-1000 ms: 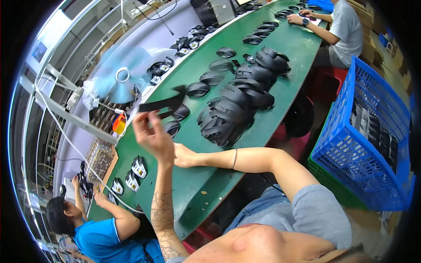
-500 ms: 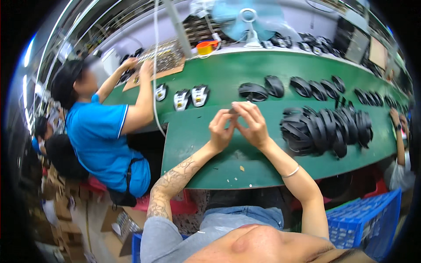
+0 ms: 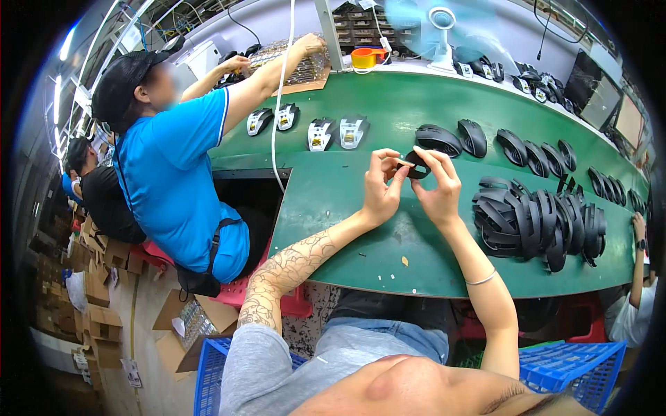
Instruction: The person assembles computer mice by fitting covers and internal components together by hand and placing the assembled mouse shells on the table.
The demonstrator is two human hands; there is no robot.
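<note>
Over the green worktable [image 3: 340,243], both of my hands meet around a small curved black plastic part [image 3: 417,165], which looks like a piece of a computer mouse shell. My right hand [image 3: 442,193] pinches its right side between thumb and fingers. My left hand [image 3: 381,191] is closed at its left edge, fingertips touching the part; whether they also hold something small and pale I cannot make out. Just beyond my hands lie two black mice [image 3: 438,139]. To their left are mouse bases with white insides [image 3: 321,134].
A heap of black plastic shell parts [image 3: 534,222] lies right of my hands. More black mice [image 3: 538,158] stand in rows behind it. At left a co-worker in a blue shirt [image 3: 173,152] reaches toward a tray of parts [image 3: 295,69]. A blue crate [image 3: 572,364] stands below right.
My view has shifted, so the table's things appear farther right. My hands have turned the black part, and more of it shows. The co-worker's arm reaches farther forward; more mouse bases show near it.
</note>
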